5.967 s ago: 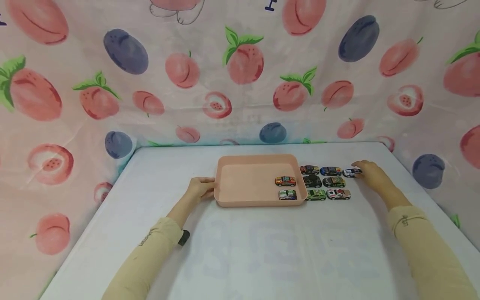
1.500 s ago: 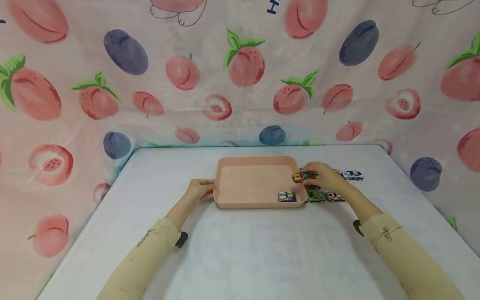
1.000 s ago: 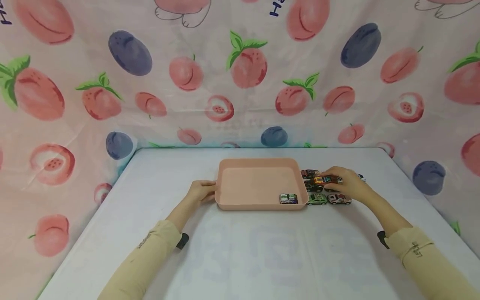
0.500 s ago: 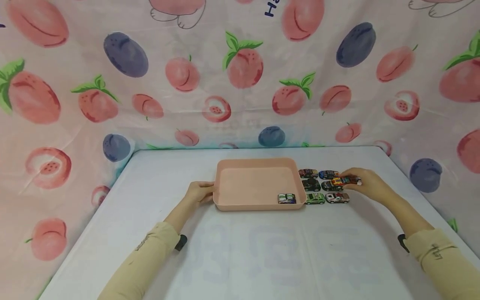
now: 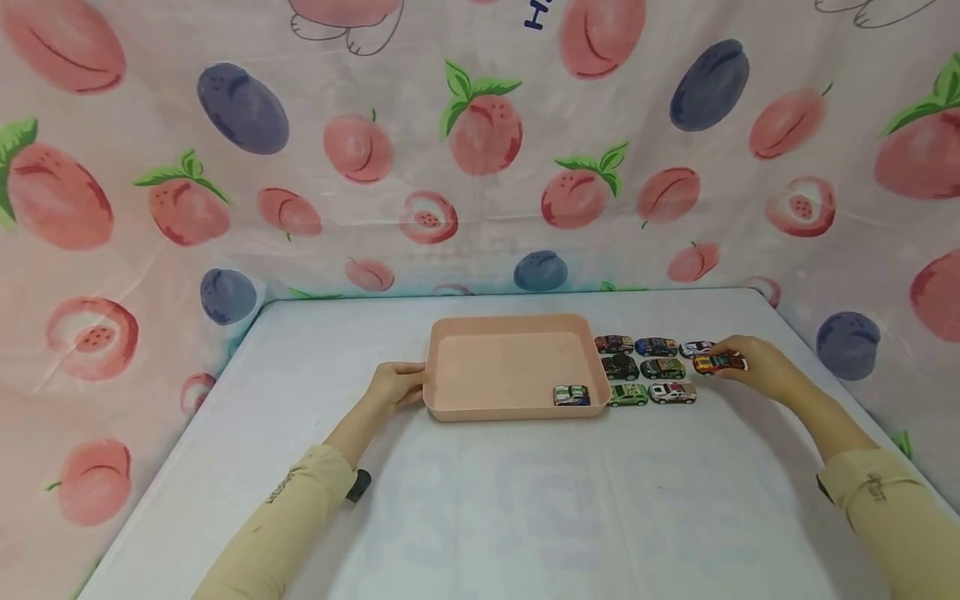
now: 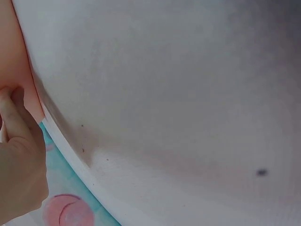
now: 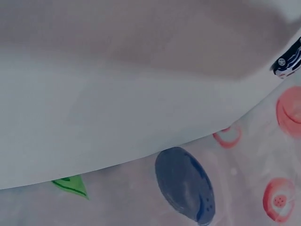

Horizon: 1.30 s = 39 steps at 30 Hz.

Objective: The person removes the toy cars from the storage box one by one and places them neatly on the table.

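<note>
My left hand (image 5: 396,385) grips the left wall of a peach-coloured tray (image 5: 487,371); in the left wrist view its fingers bend at the tray's side. One white, green and purple toy car (image 5: 572,396) lies in the tray's near right corner. My right hand (image 5: 761,365) pinches a yellow and red toy car (image 5: 712,363) at the right end of the middle row of cars outside the tray. It is low over the table or on it; I cannot tell which. The right hand itself is out of the right wrist view.
Right of the tray several toy cars stand in rows: a white one (image 5: 693,349), a blue one (image 5: 656,346), a dark one (image 5: 662,368), a black one (image 5: 620,367), a green one (image 5: 628,394), a white-red one (image 5: 672,392). A fruit-print cloth (image 5: 480,217) hangs behind the white table (image 5: 525,517).
The yellow and red car has left the tray. My right hand has carried it rightward over the other cars to the middle row's end. My left hand stays at the tray.
</note>
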Motion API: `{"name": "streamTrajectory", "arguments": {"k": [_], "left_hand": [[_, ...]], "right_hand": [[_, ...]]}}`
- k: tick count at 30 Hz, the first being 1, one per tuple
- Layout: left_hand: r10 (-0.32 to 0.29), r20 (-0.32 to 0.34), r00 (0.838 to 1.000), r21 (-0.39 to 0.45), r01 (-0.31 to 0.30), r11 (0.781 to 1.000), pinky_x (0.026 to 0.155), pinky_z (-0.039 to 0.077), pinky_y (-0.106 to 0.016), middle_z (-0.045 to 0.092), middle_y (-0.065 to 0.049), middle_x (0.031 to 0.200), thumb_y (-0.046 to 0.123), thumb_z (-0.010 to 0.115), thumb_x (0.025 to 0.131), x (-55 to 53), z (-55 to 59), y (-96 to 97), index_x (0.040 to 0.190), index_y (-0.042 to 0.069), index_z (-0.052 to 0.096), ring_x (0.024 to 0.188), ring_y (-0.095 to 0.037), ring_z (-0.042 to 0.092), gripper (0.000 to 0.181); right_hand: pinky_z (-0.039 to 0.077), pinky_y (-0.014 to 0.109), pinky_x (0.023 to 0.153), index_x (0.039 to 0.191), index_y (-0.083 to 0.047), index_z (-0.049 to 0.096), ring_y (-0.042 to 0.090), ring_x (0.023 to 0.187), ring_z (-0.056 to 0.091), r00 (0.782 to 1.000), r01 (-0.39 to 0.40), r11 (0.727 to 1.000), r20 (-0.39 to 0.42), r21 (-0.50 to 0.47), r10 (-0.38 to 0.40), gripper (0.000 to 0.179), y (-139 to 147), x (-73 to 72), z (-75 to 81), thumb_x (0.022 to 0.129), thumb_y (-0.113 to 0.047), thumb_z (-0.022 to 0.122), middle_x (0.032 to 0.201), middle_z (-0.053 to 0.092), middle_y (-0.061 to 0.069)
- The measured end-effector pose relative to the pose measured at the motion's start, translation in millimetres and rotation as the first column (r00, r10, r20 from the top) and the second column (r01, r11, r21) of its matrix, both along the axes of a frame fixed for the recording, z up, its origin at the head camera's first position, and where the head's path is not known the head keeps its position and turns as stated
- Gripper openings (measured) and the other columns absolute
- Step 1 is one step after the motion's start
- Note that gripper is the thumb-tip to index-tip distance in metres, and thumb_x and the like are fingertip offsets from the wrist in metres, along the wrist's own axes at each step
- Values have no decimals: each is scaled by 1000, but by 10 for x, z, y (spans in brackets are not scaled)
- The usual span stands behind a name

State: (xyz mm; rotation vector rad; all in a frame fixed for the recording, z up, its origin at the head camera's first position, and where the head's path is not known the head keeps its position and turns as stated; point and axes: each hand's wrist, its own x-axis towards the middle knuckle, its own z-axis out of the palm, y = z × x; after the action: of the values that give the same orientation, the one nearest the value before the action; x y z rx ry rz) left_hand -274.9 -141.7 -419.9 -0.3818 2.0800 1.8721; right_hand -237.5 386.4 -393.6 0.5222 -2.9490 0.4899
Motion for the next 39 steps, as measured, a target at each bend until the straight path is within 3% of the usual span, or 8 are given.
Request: {"name": "streamTrajectory", "arguments": {"k": [3,9,18,27,31,36,39], "left_hand": [[3,2,1000,6,-3,1000,60,55,-15,68,-18,107,2,61,89,7,3,-7,126,-9,54,63,-3,62,39],[5,13,1000,16,-5,1000,60,55,-15,69,-16,105,2,62,89,5,22,-1,126,-8,54,63,-3,62,39],[12,10,1000,1,-12,1000,60,55,-15,62,-23,119,1,61,89,14,27,5,125,-9,55,65,-4,62,37],[10,2,1000,-4,-10,1000,59,55,-15,63,-23,118,1,61,89,-1,21,-9,125,-9,55,64,-4,62,38],[13,-7,1000,7,-13,1000,60,56,-16,63,-23,118,1,61,89,-8,26,17,124,-9,55,64,-4,62,37],[8,-6,1000,4,-8,1000,60,55,-15,61,-25,121,0,60,89,5,34,18,125,-9,54,64,-4,62,38],[0,-3,1000,2,0,1000,60,55,-15,59,-26,124,0,60,89,1,41,17,126,-10,53,65,-4,62,39]], "right_hand": [[48,59,83,101,11,64,45,94,57,998,19,1000,59,1,-19,27,37,-34,-18,77,2,71,101,63,32],[44,61,89,99,12,63,50,100,54,993,8,999,117,45,-13,26,101,-133,-65,77,2,71,102,62,33],[44,60,89,98,14,62,50,98,55,990,-8,997,144,75,-2,27,114,-246,-172,76,2,71,100,62,33],[46,59,88,100,13,61,49,98,56,985,4,997,171,75,-17,26,34,-253,-199,77,4,70,102,61,33],[43,61,90,103,15,61,51,101,54,990,8,996,140,93,-21,30,37,-232,-137,77,4,70,105,60,35],[44,60,88,100,16,62,50,98,56,997,-66,994,33,89,63,28,-77,-212,-36,76,4,70,99,64,33],[46,58,88,104,14,62,47,99,57,997,-81,994,13,71,80,28,-224,-197,39,79,3,69,101,64,30]]}}
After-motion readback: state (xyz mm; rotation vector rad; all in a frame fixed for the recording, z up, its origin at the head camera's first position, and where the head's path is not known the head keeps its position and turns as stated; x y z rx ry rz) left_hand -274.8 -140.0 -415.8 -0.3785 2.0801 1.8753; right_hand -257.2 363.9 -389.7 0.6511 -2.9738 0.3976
